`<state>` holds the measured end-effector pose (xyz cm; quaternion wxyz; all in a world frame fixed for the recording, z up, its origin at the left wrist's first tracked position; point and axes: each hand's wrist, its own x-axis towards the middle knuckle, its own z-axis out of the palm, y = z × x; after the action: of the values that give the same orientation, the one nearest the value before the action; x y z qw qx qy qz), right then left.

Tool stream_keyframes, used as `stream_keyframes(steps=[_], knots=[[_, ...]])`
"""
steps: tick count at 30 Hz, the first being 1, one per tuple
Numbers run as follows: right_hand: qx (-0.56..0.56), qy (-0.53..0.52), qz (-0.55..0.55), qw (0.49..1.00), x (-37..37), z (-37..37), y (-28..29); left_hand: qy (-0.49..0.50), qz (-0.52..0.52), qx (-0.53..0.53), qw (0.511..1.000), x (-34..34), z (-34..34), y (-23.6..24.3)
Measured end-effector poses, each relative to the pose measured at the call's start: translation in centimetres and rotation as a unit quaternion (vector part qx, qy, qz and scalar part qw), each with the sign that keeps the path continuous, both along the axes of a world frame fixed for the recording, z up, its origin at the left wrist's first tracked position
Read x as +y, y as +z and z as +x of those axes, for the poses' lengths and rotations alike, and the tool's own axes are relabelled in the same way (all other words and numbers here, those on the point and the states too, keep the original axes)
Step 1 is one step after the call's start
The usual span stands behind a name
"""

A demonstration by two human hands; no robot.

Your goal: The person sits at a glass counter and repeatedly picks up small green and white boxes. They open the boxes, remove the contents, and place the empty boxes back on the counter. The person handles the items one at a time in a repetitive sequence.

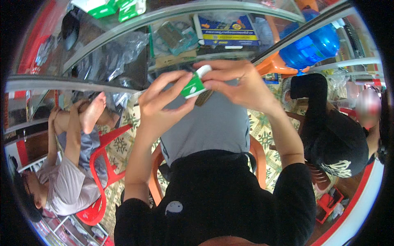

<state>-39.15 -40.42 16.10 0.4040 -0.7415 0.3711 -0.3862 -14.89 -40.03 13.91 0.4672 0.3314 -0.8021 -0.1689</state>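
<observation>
Between my two hands, above my lap, is a small green and white cardboard box [192, 86], held tilted. My left hand [162, 98] grips its left side, thumb below and fingers above. The fingers of my right hand [242, 84] pinch the white upper end, which looks like a raised flap. Whether anything is inside the box cannot be seen. Just under the box a brownish, flat piece [204, 97] shows in part, too little to name.
A glass display case [184, 12] stands ahead, with a blue and yellow box [227, 30], clear plastic bags [123, 57] and green-white boxes [132, 9]. A blue water bottle [310, 45] rests on an orange stool [273, 65]. Seated people [69, 180] [338, 139] flank me.
</observation>
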Motion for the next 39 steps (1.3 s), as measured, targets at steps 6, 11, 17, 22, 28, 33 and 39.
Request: stream_keyframes(steps=[6, 11, 17, 22, 28, 33, 39], knots=[[-0.052, 0.024, 0.124, 0.991, -0.3, -0.3, -0.5, -0.024, 0.019, -0.008, 1.000, 0.2, -0.2, 0.1], [-0.112, 0.037, 0.201, 0.972, -0.5, -0.9, -0.2, -0.049, 0.077, 0.028, 0.995, 0.3, -0.4, 0.0], [-0.167, -0.018, 0.245, 0.955, -0.7, -1.9, 0.0, -0.047, 0.125, 0.062, 0.989, 0.4, 0.3, -0.7], [-0.136, -0.142, 0.066, 0.978, -2.6, -4.7, 2.2, -0.013, 0.180, 0.116, 0.977, 0.5, 1.2, -1.6], [0.049, -0.452, -0.282, 0.845, -8.0, -8.4, 3.8, -0.010, 0.200, 0.113, 0.973, 1.0, 1.6, -1.8], [0.224, -0.423, -0.430, 0.766, -13.8, -12.8, 3.6, -0.006, 0.201, 0.101, 0.974, 1.3, 1.5, -2.0], [0.282, -0.395, -0.394, 0.780, -13.2, -12.7, 3.5, 0.016, 0.177, 0.095, 0.980, 1.6, 2.2, -2.3]])
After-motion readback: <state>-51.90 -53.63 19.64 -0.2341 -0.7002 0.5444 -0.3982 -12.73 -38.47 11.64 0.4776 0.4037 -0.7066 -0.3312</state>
